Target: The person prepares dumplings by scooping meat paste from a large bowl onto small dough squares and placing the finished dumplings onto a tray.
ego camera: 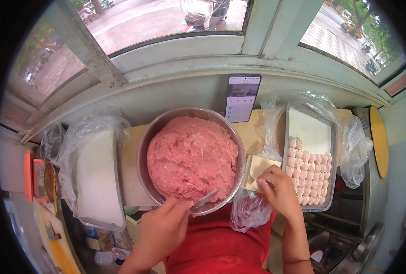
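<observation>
Before me stands a large round metal bowl (143, 181) heaped with pink minced meat (192, 154). At its near rim, my left hand (167, 221) grips a flat metal spreader (206, 198), whose blade touches the meat. To the right of the bowl is a stack of square dough wrappers (262, 166). My right hand (280, 190) pinches the lifted corner of the top wrapper between thumb and fingers. Just beyond that hand, a metal tray (333, 171) carries rows of small filled dumplings (310, 176) on its near part.
A second tray with a white liner (96, 185) lies at the left, partly wrapped in clear plastic (69, 154). A smartphone (243, 97) leans upright against the wall below the windows. Loose plastic bags (250, 210) hang around the wrappers and the right tray. A round wooden board (378, 142) stands far right.
</observation>
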Available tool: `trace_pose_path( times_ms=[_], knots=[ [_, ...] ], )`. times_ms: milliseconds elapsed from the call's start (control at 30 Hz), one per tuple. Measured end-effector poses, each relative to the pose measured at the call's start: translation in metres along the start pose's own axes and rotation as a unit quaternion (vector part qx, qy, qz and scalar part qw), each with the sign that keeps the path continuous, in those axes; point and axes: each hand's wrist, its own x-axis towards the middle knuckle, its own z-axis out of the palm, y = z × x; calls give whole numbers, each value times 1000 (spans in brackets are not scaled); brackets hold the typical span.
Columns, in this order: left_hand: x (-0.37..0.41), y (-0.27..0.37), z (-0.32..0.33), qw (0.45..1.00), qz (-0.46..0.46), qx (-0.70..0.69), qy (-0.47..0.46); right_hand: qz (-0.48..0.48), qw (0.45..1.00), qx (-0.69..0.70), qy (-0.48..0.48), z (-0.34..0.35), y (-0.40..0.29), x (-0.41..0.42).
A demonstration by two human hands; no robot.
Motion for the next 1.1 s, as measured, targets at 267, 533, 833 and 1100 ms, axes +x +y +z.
trace_pose_path(
  times_ms=[267,533,833,1100],
  knots=[
    [6,-4,8,995,-28,-97,3,46,968,201,144,7,27,-6],
    [8,-11,9,978,-32,-203,-26,36,391,908,144,-1,41,-20],
    [19,-12,17,976,-5,-219,-21,153,444,870,150,31,-21,-40],
    [9,4,47,967,234,19,96,157,541,822,89,56,-69,-49]
  ],
)
